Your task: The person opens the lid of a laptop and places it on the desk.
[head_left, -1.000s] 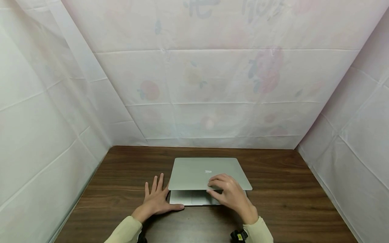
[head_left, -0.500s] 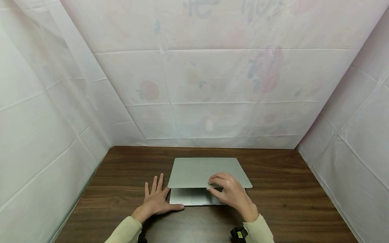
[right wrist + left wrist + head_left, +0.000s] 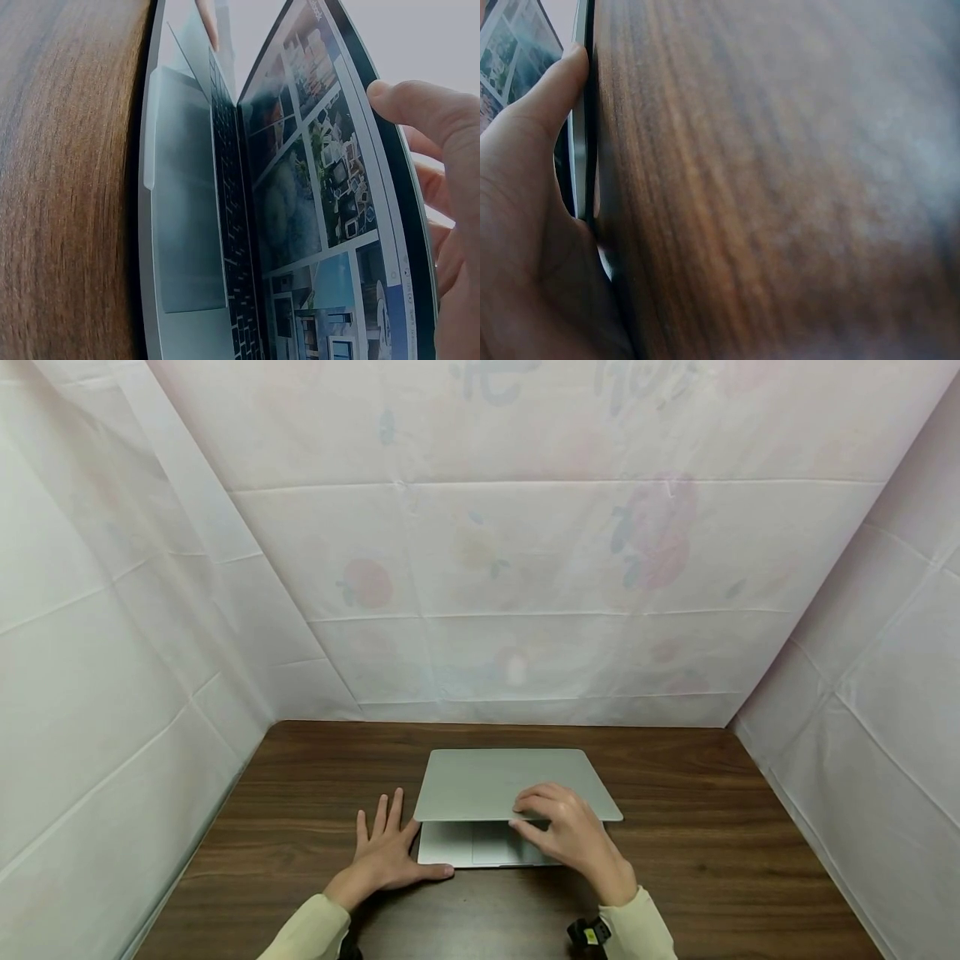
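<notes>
A silver laptop (image 3: 487, 781) lies on the table, its lid raised partway over the base (image 3: 446, 843). My right hand (image 3: 573, 831) pinches the lid's front edge, thumb beneath and fingers on top. In the right wrist view the lit screen (image 3: 330, 187) shows a grid of pictures, facing the keyboard (image 3: 229, 225) and trackpad. My left hand (image 3: 386, 856) lies spread at the base's front left corner. Its fingers are straight on the table, and its thumb (image 3: 559, 82) lies along the base's front edge.
The dark wooden table (image 3: 690, 827) reaches back to a white printed cloth (image 3: 525, 568). White cloth hangs at the left (image 3: 97, 693) and right sides too. A small black device (image 3: 588, 933) is strapped at the right wrist.
The lid's front edge has risen slightly, moving up and back with my right hand, so more of the base shows. My left hand has stayed in place.
</notes>
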{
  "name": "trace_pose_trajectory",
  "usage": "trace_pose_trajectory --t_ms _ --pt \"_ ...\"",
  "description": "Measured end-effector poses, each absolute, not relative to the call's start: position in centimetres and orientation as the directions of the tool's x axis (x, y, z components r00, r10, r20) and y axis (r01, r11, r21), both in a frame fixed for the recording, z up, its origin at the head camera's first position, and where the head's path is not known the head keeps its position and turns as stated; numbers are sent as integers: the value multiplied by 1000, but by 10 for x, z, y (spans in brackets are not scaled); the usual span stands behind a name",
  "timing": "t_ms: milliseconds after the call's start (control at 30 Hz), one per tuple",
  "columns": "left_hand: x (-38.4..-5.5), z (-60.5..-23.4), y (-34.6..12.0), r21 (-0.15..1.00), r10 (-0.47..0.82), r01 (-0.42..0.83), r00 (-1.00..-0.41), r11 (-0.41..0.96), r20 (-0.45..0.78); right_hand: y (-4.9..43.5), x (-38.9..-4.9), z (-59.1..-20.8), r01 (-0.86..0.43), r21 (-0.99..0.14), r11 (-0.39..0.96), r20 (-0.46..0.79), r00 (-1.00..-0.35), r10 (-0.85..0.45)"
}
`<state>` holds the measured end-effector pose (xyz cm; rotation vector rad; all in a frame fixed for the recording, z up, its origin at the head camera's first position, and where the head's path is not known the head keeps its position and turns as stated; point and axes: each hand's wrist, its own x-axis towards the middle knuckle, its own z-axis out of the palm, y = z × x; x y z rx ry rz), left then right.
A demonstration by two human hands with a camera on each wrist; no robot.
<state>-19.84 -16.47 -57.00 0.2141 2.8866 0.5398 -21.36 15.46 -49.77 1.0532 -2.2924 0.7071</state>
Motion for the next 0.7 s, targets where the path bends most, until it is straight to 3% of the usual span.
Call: trace_pose_trajectory --t_ms 700 --pt "-195 -568 -164 376 182 113 -971 920 -154 154 -216 -494 -798 -244 551 645 -558 -522"
